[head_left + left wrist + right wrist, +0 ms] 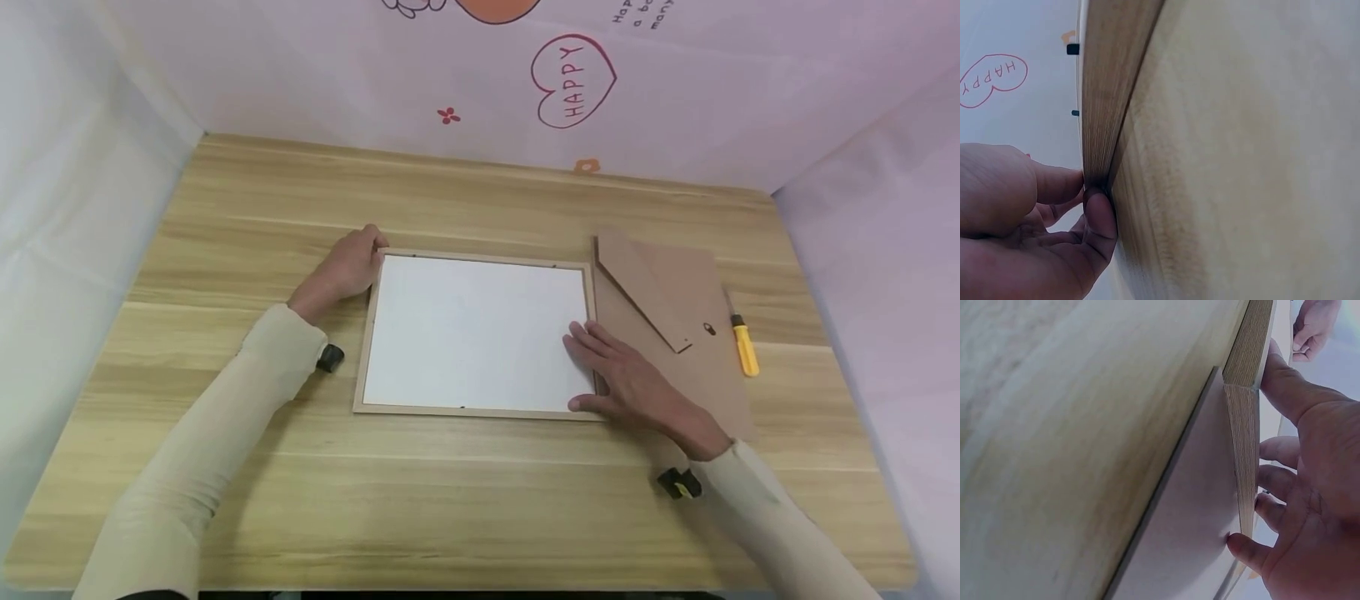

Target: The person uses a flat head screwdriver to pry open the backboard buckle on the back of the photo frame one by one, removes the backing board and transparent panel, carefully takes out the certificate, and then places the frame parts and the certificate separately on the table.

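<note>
A light wood picture frame (480, 412) lies flat on the table, small dark tabs along its inner edge and a white sheet (480, 333) filling it. At the far left corner my left hand (352, 262) grips the frame; in the left wrist view its thumb (1060, 184) is on the upper edge and a curled fingertip (1099, 212) is at the underside. My right hand (630, 379) rests across the right side, fingers spread over the sheet and rim. The right wrist view shows its little finger (1247, 550) touching the brown backing board (1179, 519).
Right of the frame, the backing board carries a hinged stand leg (641, 287), and its left edge lies close along the frame. A screwdriver (744, 346) with a yellow handle lies at the board's right edge. White fabric walls (480, 75) enclose the table's back and sides.
</note>
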`<state>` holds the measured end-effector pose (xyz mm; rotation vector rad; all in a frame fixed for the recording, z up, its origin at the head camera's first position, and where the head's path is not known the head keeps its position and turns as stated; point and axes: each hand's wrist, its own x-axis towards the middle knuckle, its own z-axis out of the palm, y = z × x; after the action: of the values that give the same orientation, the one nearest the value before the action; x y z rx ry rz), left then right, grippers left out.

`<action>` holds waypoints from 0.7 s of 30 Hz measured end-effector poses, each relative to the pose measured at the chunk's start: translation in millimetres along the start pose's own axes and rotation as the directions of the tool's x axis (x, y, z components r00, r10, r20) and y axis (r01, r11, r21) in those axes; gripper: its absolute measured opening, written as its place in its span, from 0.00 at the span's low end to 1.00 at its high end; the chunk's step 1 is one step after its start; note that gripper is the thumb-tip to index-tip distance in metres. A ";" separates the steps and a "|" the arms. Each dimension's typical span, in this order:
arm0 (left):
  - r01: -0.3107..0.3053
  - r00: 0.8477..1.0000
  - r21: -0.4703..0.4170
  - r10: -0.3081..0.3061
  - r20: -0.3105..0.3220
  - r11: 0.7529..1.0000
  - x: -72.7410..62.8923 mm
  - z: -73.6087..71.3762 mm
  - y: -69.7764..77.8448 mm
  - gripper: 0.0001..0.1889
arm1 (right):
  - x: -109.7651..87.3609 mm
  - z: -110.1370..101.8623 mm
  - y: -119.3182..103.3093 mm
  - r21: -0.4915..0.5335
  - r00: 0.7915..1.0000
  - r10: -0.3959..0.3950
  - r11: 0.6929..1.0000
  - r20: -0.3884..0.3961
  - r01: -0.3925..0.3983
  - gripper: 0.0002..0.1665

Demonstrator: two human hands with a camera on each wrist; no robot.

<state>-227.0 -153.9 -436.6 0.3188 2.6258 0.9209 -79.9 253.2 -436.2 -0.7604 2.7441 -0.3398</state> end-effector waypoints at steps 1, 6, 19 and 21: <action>0.001 1.000 -0.003 -0.001 -0.001 1.000 0.2 -0.2 0.6 0.16 | -0.4 -0.1 0.1 0.000 1.000 -0.001 1.000 0.001 0.001 0.54; 0.003 1.000 -0.002 -0.003 -0.004 1.000 -1.3 -1.8 3.2 0.16 | -1.8 -0.7 2.6 -0.005 1.000 -0.014 1.000 0.000 0.014 0.54; 0.010 1.000 0.005 -0.010 0.001 1.000 -2.5 -1.2 5.7 0.16 | 4.1 -21.0 16.7 0.027 0.995 -0.077 0.997 0.060 0.075 0.55; 0.009 1.000 0.009 -0.009 0.000 1.000 -1.9 -1.3 6.4 0.16 | 6.3 -19.9 17.0 0.035 0.993 -0.081 0.996 0.082 0.078 0.59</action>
<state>-225.1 -150.3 -431.1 0.3092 2.6301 0.9073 -99.5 267.1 -423.8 -0.8573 2.6299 -0.3597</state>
